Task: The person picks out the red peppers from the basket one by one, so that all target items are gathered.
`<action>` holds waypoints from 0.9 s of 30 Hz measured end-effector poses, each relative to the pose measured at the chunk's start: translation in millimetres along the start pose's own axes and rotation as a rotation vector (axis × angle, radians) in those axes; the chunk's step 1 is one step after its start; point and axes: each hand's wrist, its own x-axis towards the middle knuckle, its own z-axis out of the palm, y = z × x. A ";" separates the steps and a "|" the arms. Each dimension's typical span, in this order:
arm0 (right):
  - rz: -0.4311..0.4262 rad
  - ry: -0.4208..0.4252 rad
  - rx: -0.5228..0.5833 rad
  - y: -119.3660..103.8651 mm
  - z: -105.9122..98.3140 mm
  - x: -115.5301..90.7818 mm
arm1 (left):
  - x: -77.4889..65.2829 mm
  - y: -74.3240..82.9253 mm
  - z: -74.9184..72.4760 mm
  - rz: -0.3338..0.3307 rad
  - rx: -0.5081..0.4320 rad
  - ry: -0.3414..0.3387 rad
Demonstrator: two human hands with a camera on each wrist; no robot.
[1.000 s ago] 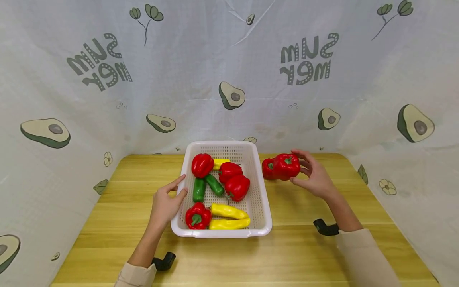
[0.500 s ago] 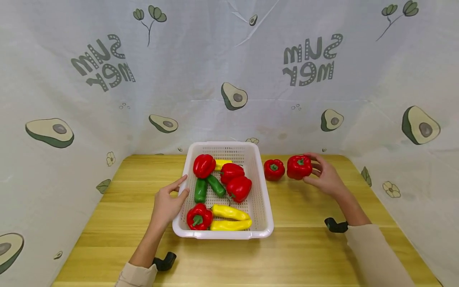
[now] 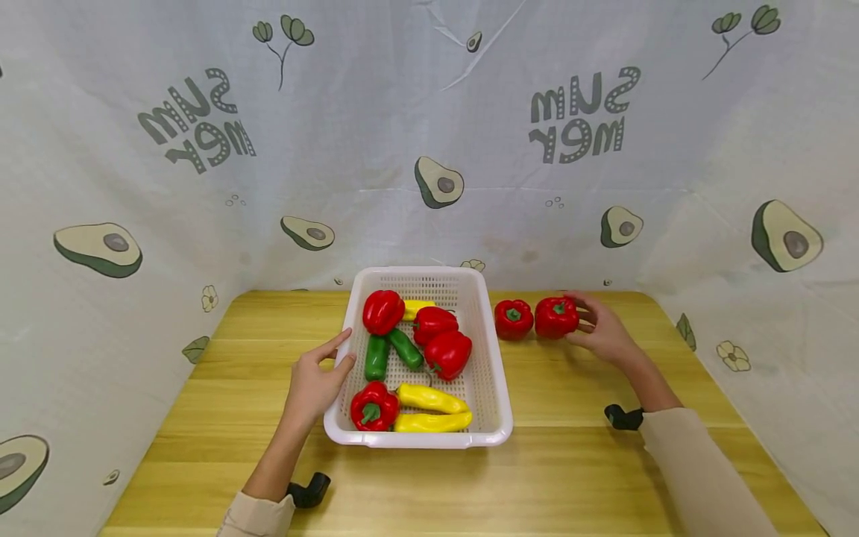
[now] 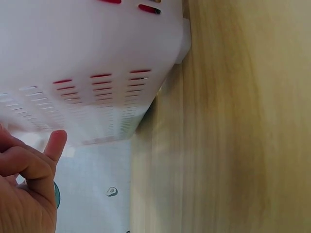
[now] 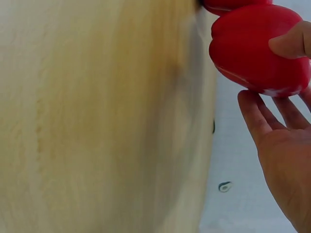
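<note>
My left hand grips the left rim of a white plastic basket, thumb and index finger at the edge. In the left wrist view, curled fingers lie by the basket's slotted outer wall. Off the basket's right side, my right hand holds a red bell pepper between thumb and fingers, stem facing up. The right wrist view shows the thumb on one side of this bell pepper and fingertips on the other. Another red bell pepper stands between it and the basket.
Inside the basket lie several red bell peppers, yellow long peppers and green vegetables. The wooden table ends at a printed curtain behind and at both sides.
My right hand has carried its bell pepper rightward, out from in front of the other one, then lowered it beside that pepper. My left hand stays on the basket rim.
</note>
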 end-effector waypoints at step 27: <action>0.040 -0.049 0.011 5.0 5.4 4.6 | 0.1 -0.8 0.0 0.003 -0.012 -0.008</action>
